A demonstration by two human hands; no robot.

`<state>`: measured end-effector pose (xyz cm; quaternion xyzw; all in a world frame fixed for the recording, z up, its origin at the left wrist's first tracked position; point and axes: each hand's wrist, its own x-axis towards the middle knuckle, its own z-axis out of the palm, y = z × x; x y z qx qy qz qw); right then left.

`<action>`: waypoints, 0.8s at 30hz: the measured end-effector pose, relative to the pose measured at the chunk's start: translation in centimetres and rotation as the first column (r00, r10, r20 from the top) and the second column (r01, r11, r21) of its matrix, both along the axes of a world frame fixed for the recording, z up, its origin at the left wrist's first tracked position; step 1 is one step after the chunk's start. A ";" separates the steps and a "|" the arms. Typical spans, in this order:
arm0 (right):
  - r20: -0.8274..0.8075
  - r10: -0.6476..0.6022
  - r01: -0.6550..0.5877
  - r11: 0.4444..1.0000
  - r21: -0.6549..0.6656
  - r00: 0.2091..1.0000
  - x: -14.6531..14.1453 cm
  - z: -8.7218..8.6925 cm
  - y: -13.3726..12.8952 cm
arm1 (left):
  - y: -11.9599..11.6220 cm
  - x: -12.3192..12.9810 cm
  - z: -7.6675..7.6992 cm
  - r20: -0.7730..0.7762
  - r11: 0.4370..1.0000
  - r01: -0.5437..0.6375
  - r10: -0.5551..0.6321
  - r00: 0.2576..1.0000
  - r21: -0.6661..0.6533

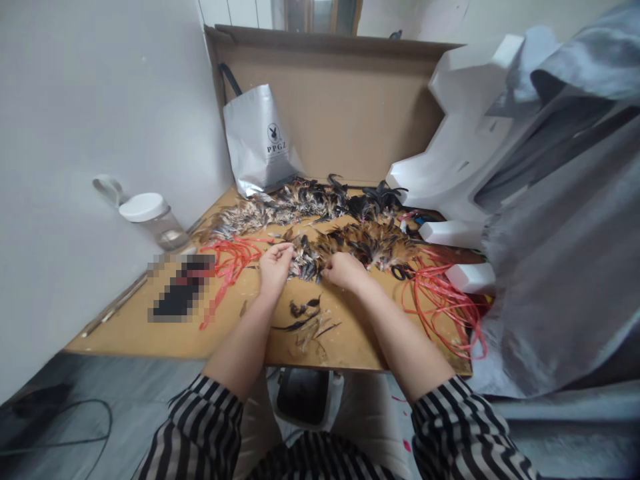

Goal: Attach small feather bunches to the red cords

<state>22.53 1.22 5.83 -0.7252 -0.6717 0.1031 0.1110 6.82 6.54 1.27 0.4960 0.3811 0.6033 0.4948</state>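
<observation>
A long heap of brown, black and grey feathers [367,240] lies across the middle of the wooden table. At its left end, my left hand [275,265] is closed in a pinch, thumb against forefinger; whatever sits between the tips is too small to name. My right hand [346,272] is curled shut at the front edge of the same heap, its fingertips closed on feathers and partly hidden. Between both hands lie grey and white feathers [306,260]. Nearer to me, a few loose feathers [310,323] are scattered on the tabletop.
Behind is a second feather row [280,205], below a silver bag [257,143] against a cardboard panel [350,107]. Red plastic strings [233,260] lie left, more red strings [440,300] right beside black scissors [400,271]. A lidded jar [155,217] and white foam [440,160] flank the table.
</observation>
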 end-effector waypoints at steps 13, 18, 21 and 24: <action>-0.108 -0.050 0.048 0.999 -0.017 0.993 0.8 -2.8 0.4 | -0.1 -0.3 0.7 -0.002 1.000 -0.027 0.027 1.000 -0.016; -0.719 0.019 -0.018 1.000 0.009 0.695 2.3 -2.0 0.2 | -0.5 0.1 0.5 0.016 0.994 0.104 -0.103 0.995 -0.038; -0.912 0.058 -0.009 0.998 0.060 0.407 2.0 -1.5 0.2 | -0.9 0.3 0.5 0.039 0.947 0.304 -0.301 0.953 -0.109; -0.965 0.106 -0.005 0.994 0.108 0.239 1.1 -1.6 0.3 | -1.4 0.4 0.8 0.097 0.854 0.473 -0.463 0.881 -0.214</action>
